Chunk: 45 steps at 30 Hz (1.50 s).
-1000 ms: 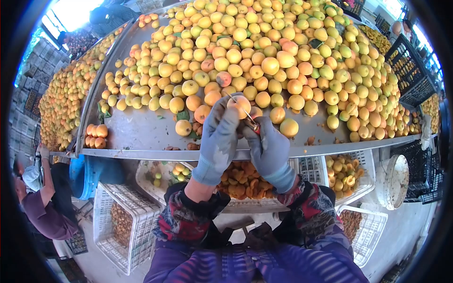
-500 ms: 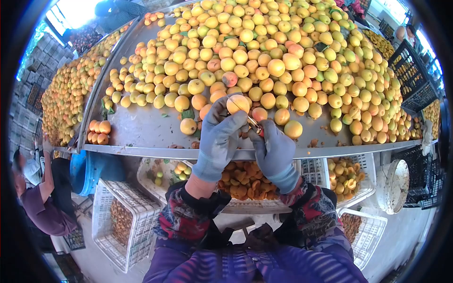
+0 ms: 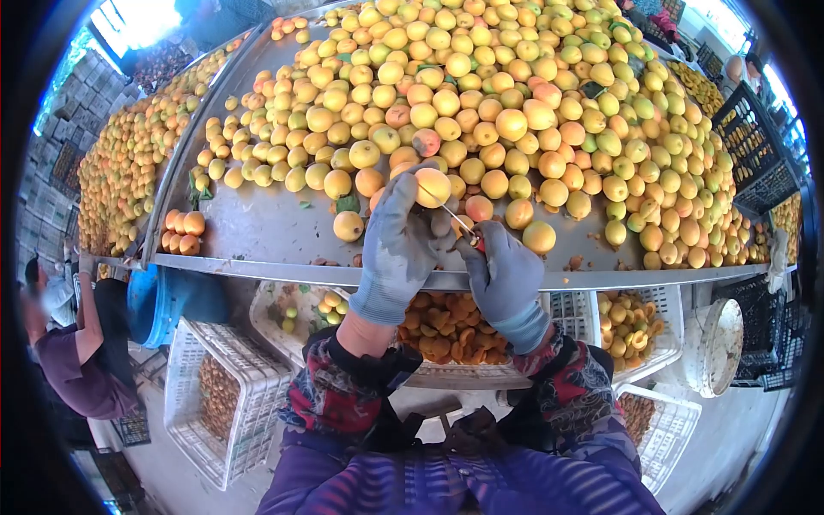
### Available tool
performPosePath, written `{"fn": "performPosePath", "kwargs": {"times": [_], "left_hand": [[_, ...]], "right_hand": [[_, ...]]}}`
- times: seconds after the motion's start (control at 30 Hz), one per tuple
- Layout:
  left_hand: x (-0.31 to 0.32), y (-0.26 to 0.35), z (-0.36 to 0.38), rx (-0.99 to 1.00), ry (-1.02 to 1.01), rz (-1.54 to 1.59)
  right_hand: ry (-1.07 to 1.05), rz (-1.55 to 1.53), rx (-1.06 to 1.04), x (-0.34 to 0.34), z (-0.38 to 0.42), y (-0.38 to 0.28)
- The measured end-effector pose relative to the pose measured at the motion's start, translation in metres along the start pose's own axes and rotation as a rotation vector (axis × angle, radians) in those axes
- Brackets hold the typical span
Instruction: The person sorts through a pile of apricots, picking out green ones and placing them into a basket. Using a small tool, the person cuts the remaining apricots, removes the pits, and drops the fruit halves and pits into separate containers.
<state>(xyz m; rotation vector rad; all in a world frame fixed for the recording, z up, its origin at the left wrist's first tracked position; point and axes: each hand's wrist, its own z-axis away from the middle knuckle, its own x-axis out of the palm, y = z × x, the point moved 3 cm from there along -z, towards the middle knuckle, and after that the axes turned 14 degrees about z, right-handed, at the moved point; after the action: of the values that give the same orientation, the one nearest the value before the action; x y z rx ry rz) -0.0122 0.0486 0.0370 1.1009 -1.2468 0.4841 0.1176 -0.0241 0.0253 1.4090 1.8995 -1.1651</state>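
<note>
My left hand (image 3: 398, 245), in a grey glove, is closed around a yellow-orange apricot (image 3: 433, 187) above the near edge of the metal table. My right hand (image 3: 506, 273), gloved too, grips a small knife (image 3: 463, 225) with a thin blade and a red handle. The blade slants up and left, its tip right at the apricot's lower side. Beyond my hands a big heap of apricots (image 3: 463, 112) covers much of the table (image 3: 266, 227). Below them, a crate holds split apricot halves (image 3: 446, 330).
A white crate (image 3: 249, 369) with brown pits stands at lower left, near a blue barrel (image 3: 163, 309). On the right are a crate of cut fruit (image 3: 627, 330), a white bucket (image 3: 717, 348) and a black crate (image 3: 755, 154). Another person (image 3: 86, 360) works at far left.
My right hand has drawn slightly down and right from the apricot, so more of the blade shows. My left thumb has moved away from the knife. The view has shifted slightly.
</note>
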Motion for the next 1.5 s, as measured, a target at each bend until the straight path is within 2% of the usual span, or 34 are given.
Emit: {"fn": "performPosePath", "kwargs": {"times": [0.13,0.2,0.4,0.53,0.63,0.7,0.73,0.8,0.83,0.87,0.93,1.0,1.07,1.2,1.27,1.3,1.33,1.4,1.43,1.5], "left_hand": [[-0.005,-0.001,0.001,-0.075,-0.006,0.038],[0.009,0.000,0.002,0.132,0.150,-0.158],[0.004,0.005,0.003,0.011,0.129,-0.165],[0.002,0.007,0.001,0.009,0.130,-0.128],[-0.005,0.014,-0.001,0.043,0.233,-0.049],[0.003,0.015,0.001,0.122,0.178,-0.316],[0.005,0.011,0.003,0.108,0.178,-0.313],[0.014,-0.001,0.009,0.109,0.051,-0.640],[0.018,-0.008,0.012,0.099,0.026,-0.701],[0.018,-0.014,0.012,0.087,0.020,-0.698],[0.018,-0.021,0.013,0.168,-0.013,-0.797],[0.012,-0.024,0.017,0.168,0.012,-0.753],[0.014,-0.020,0.025,0.365,-0.105,-1.303],[0.002,-0.020,0.020,0.292,-0.164,-1.293],[0.003,-0.026,0.023,-0.255,0.511,-0.215],[0.001,-0.028,0.021,-0.343,0.454,-0.114],[-0.001,-0.026,0.021,-0.348,0.451,-0.114],[0.005,-0.025,0.019,-0.290,0.094,-0.120],[0.009,-0.026,0.019,-0.297,0.092,-0.116],[0.019,-0.023,0.025,-0.309,0.133,-0.361]], "right_hand": [[0.010,0.029,-0.027,-0.001,0.001,-0.001],[0.026,0.023,-0.019,-0.001,0.002,0.000],[0.031,0.017,-0.046,-0.003,0.003,-0.001],[-0.010,0.006,-0.044,-0.005,0.006,0.001],[-0.042,-0.156,-0.016,-0.005,0.007,0.006],[-0.274,-1.026,0.462,-0.012,0.002,0.009],[-0.270,-1.021,0.475,-0.012,-0.003,0.005],[-0.051,-1.142,0.326,-0.016,-0.017,-0.001],[-0.100,-0.993,0.231,-0.012,-0.017,0.005],[-0.093,-0.987,0.242,-0.007,-0.017,0.011],[-0.142,-0.956,0.110,0.000,-0.018,0.012],[-0.193,-1.035,0.146,-0.004,-0.017,0.010],[-0.189,-0.992,0.135,-0.005,-0.014,0.010],[-0.230,-0.930,0.108,-0.013,-0.009,0.006],[-0.232,-1.215,0.249,-0.012,-0.010,0.005],[-0.351,-1.203,0.453,-0.019,-0.011,0.011],[-0.346,-1.201,0.457,-0.019,-0.013,0.018],[-0.412,-1.621,0.397,-0.019,-0.011,0.023],[-0.360,-1.554,0.517,-0.019,-0.008,0.024],[-0.409,-1.616,0.501,-0.009,-0.004,0.033]]}}
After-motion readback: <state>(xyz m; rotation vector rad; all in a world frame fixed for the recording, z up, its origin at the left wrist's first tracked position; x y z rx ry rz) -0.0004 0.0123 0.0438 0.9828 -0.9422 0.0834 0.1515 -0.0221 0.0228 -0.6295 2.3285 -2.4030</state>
